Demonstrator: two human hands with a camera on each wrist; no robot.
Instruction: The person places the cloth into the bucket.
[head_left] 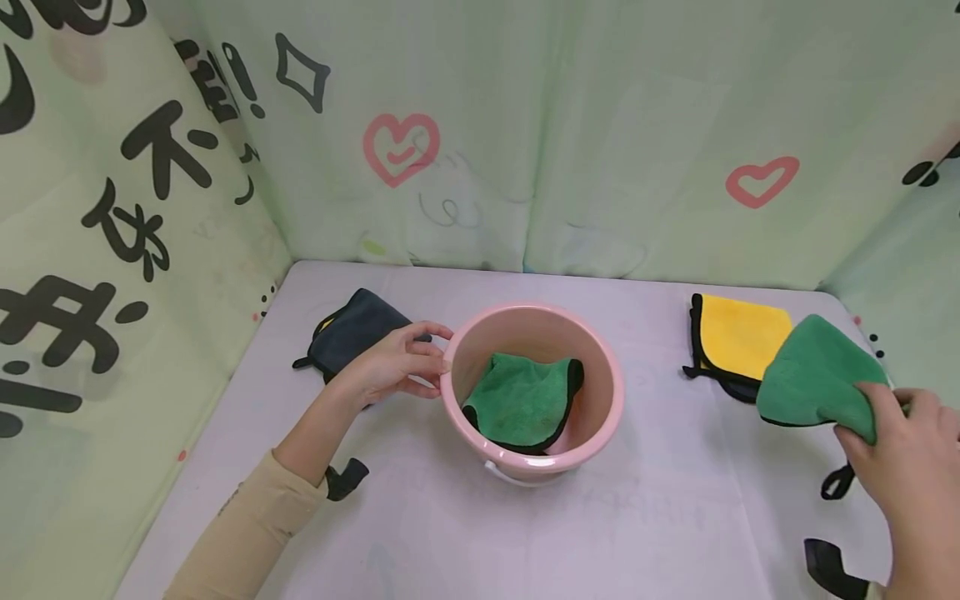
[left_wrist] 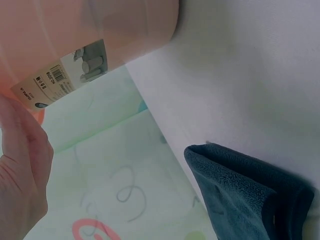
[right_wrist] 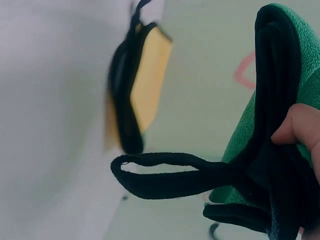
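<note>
A pink bucket (head_left: 617, 392) stands mid-table, a folded green cloth with black edging (head_left: 517, 400) inside it. My left hand (head_left: 401, 362) grips its left rim with the fingertips; in the left wrist view this hand (left_wrist: 22, 165) reaches up to the bucket's labelled side (left_wrist: 65, 75). At the right, my right hand (head_left: 911, 442) pinches another folded green cloth (head_left: 817, 375) by its near corner, raised over the table. The right wrist view shows the thumb (right_wrist: 300, 127) pressed on its black edging, with a black hanging loop (right_wrist: 165, 182) sticking out.
A folded yellow cloth with black edging (head_left: 738, 333) lies at the back right, partly behind the raised green one. Left of the bucket is a dark grey folded cloth (head_left: 363, 329). Printed pale green curtains (head_left: 637, 125) border the white table (head_left: 600, 533) at the back and sides.
</note>
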